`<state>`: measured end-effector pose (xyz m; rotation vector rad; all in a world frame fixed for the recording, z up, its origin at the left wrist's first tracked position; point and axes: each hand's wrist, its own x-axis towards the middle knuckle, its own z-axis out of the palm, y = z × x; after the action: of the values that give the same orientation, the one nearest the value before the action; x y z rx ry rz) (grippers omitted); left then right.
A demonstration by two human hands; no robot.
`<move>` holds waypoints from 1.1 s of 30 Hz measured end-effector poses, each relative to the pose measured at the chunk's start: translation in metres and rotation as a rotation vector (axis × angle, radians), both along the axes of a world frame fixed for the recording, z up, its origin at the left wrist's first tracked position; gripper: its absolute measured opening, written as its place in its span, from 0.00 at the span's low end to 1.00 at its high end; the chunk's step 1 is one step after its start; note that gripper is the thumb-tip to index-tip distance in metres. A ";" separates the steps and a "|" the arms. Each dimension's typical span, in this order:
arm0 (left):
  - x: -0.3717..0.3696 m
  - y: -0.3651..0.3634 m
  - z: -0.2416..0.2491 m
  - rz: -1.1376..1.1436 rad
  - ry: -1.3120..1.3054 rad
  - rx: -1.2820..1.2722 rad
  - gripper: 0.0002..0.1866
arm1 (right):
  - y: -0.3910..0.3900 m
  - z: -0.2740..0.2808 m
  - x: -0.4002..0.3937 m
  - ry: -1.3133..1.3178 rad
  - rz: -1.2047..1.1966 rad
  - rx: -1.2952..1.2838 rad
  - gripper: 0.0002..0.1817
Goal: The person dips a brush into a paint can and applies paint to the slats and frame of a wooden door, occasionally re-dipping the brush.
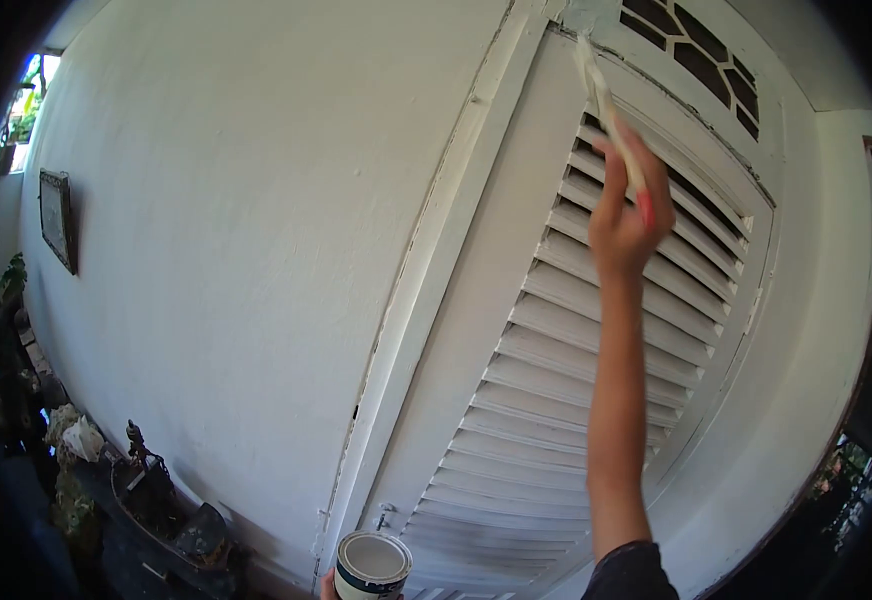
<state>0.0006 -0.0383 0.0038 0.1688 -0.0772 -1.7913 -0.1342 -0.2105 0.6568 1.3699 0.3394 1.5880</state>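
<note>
My right hand [634, 215] is raised in front of the white louvered door [556, 330], its fingers closed round a paintbrush [606, 105] with a pale handle and a red end. The brush tip points up and meets the top left corner of the door, near the frame. Low in the view, my left hand [329, 586] holds an open paint can [374, 563] upright from its left side. Most of that hand is hidden behind the can. The can's inside looks pale.
A white wall [246, 230] spans the left, with a small framed picture [57, 222] on it. Dark ornaments [156, 500] stand at the lower left. A latch [385, 515] sits on the door above the can. A patterned grille [698, 60] is over the door.
</note>
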 end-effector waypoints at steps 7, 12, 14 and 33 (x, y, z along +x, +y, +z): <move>-0.005 0.003 0.021 0.191 -0.216 0.002 0.37 | -0.030 0.127 -0.011 -0.007 -0.265 0.024 0.13; 0.002 -0.002 0.018 0.081 0.142 0.208 0.32 | -0.036 0.149 -0.010 -0.057 -0.451 0.053 0.12; 0.004 -0.002 0.016 0.082 0.053 0.173 0.32 | -0.037 0.156 -0.017 -0.087 -0.484 0.034 0.12; 0.008 0.002 0.014 0.106 -0.067 0.124 0.31 | -0.017 0.170 -0.031 0.043 -0.782 -0.144 0.18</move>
<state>0.0089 -0.0359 0.0176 0.3164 -0.0051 -1.6853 -0.1657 -0.2277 0.8265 1.2136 -0.0655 0.8680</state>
